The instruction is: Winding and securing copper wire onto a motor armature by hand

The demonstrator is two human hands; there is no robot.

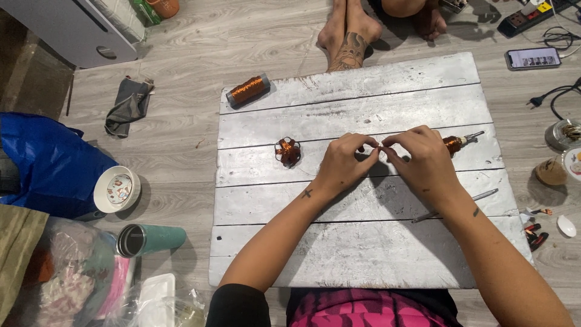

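We see both hands meeting over the middle of the whitewashed wooden plank board (363,242) that lies on the grey wood-look floor (200,60). Our left hand (346,162) and right hand (423,160) have fingertips pressed together, pinching something between them too fine to make out; it may be a thin strand of wire, but we cannot tell.

Just left of the left hand, a small round winding of copper-coloured wire (288,151) stands on the board. Just beyond the right hand lies a slim tool with a copper-wound tip and a metal end (457,142), and nearer us, beside the right forearm, a thin metal rod (454,206). At the board's far left corner rests a grey cylindrical spool of copper wire (247,89).

On the floor to the left sit a white round bowl with a patterned inside (116,189), a teal metal tumbler lying on its side (148,239), clear plastic bags (78,278) and a blue bag (48,160). To the far right a dark phone with a lit screen (532,58) lies flat. Another person's bare feet (348,30) rest beyond the board.
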